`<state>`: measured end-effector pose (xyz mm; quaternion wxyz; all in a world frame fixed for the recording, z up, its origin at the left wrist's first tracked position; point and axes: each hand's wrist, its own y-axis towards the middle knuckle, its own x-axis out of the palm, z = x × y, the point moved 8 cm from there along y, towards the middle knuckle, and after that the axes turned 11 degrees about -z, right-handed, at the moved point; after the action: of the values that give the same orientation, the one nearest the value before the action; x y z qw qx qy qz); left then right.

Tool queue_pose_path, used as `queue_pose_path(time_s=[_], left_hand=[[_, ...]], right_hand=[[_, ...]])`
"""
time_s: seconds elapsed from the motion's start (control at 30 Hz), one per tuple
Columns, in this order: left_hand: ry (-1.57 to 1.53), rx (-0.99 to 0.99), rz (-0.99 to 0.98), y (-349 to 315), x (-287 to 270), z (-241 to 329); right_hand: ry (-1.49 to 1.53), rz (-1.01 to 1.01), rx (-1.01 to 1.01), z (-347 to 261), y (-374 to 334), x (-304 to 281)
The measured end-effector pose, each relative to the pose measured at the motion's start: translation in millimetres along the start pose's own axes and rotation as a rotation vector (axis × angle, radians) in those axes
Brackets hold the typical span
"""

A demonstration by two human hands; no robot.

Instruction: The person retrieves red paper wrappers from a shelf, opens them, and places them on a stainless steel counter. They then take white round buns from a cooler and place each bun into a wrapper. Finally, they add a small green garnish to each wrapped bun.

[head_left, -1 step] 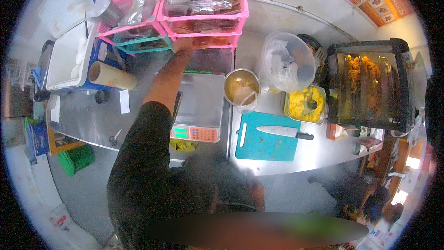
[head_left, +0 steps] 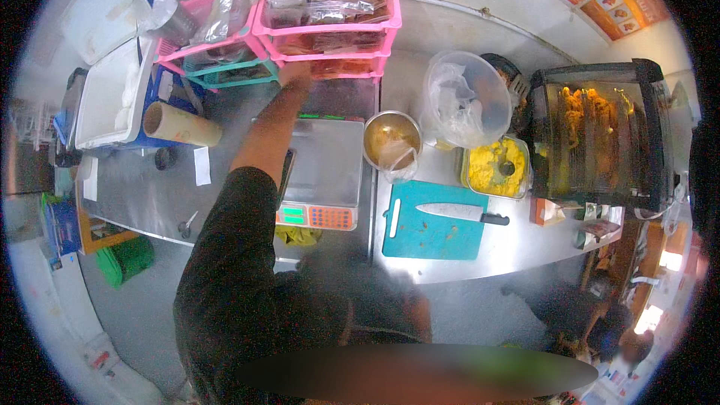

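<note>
My left arm stretches forward over the scale to the pink stacked rack (head_left: 328, 28) at the back. My left hand (head_left: 298, 70) reaches in at its lowest tier, by the left corner post. Its fingers are hidden inside, so what they touch cannot be seen. Packets (head_left: 330, 0) in clear plastic fill the top tier. Reddish packs (head_left: 341, 67) show in the lowest one. Under my forearm lies the digital scale (head_left: 324, 165) with a bare flat pan and an orange keypad. Part of my right forearm (head_left: 420, 317) shows low in the picture, but its hand is out of sight.
Right of the scale are a metal bowl (head_left: 392, 139), a clear tub (head_left: 466, 101), a yellow food container (head_left: 495, 168) and a teal cutting board (head_left: 431, 234) bearing a knife (head_left: 457, 212). A display warmer (head_left: 600, 135) stands far right. Leftward are a wrap roll (head_left: 182, 123) and scissors (head_left: 187, 223).
</note>
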<state>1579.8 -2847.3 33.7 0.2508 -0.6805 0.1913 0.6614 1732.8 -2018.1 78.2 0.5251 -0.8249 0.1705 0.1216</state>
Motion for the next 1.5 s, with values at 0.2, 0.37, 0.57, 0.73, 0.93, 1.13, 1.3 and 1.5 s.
queue_pose_path(time_s=[0.2,0.37,0.57,0.73,0.93,1.13,1.3,1.5], left_hand=[[-0.304,0.071,-0.052,-55,-35,-12],[-1.2,0.409,0.111,-154,-105,-24],[-1.837,0.24,-0.232,-247,-160,3],[-1.465,0.714,-0.42,-330,-200,62],[-0.924,0.863,-0.589,-488,-163,149],[-0.747,0.814,-0.719,-563,-141,175],[-0.794,0.88,-0.592,-579,-133,174],[-0.718,0.821,-0.625,-598,-101,160]], right_hand=[[0.021,0.044,-0.071,-26,12,-15],[0.024,0.079,-0.2,-46,22,-32],[-0.091,0.106,-0.225,-66,44,-54],[-0.049,0.084,-0.329,-118,35,-81],[0.514,-0.132,-0.594,-179,-14,-74],[0.415,-0.248,-0.538,-160,-12,-43],[0.519,-0.201,-0.389,-128,-23,-46],[0.594,0.128,-0.4,-67,-15,-109]])
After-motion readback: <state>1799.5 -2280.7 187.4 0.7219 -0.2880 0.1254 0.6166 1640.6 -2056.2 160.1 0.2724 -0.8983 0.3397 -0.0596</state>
